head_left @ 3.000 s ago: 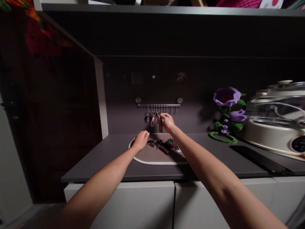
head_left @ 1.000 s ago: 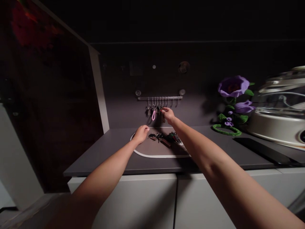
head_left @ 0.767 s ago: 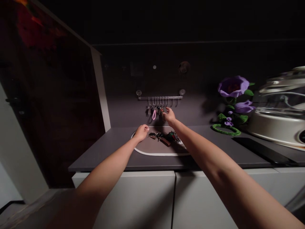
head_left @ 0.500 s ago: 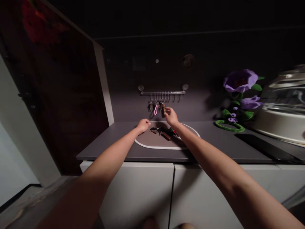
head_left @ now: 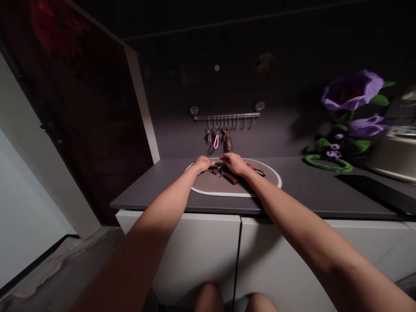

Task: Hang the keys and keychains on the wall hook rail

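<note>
Metallic keys [head_left: 222,170] with long brown fob [head_left: 231,178], on mat [head_left: 211,186]; left hand [head_left: 202,164] at mat's 10 o'clock, right hand [head_left: 235,164] at 12, partly covering keys; fingers curled, grips can't be told

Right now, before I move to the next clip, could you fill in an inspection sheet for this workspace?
Surface: grey counter, white-rimmed mat on it
Things in hand: loose keys and brown fob on mat; pink loop and brown tag hanging below rail
Clutter: purple flowers, black flat object, right
Grip: left hand and right hand by keys; hold unclear
Cables: nothing seen
Surroundings: dim; white cabinets below
</note>
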`<state>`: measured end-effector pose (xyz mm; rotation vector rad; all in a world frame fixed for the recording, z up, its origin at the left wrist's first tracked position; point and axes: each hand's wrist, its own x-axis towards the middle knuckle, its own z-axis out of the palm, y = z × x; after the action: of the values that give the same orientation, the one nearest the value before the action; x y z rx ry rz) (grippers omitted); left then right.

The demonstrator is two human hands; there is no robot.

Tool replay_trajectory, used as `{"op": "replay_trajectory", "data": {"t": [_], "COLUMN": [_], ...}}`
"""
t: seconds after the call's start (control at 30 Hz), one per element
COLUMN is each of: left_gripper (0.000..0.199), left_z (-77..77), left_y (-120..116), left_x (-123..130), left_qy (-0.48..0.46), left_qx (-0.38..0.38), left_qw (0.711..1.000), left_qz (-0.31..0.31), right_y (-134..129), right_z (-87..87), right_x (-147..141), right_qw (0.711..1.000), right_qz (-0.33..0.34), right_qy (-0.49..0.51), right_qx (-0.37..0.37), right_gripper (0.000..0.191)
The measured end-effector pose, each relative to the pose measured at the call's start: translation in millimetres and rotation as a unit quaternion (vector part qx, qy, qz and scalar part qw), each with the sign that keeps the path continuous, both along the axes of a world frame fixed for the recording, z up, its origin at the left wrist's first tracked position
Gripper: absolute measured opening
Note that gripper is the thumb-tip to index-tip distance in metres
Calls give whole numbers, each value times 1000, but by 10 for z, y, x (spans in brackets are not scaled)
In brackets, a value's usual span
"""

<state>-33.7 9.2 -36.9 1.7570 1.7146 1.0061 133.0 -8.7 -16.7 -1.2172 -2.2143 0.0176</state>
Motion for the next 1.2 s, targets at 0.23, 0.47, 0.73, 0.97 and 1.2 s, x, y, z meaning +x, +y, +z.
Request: {"op": "replay_trajectory", "data": {"t": [0.23,0.47,0.73,0.97,1.2], "left_gripper": [11,7,6,5,8], "left_z": [-3,65,170,223,265], "left_y": [-4,-113,-200,-199,-202], "left_x": [2,-6,-29,-40,-25], "left_qy": [-13,-57,-107,-150,-278], "left_qx": [-2,-19,-24,-25,-36], "left_qw": [1000,997,991,980,944], "left_qz": [-25,-45,-80,-132,-175], "right_y": [8,32,26,39,76], "right_z": [18,31,40,29,9], "right_x": [-36,-60,-62,-53,-63], "right_qw": [999,997,996,997,989], "right_qz": [-15,-20,-15,-4,38], "right_qy": [-32,-62,-82,-65,126], "right_qx": [-27,-41,-42,-37,-69], "right_gripper": [23,24,26,24,21]}}
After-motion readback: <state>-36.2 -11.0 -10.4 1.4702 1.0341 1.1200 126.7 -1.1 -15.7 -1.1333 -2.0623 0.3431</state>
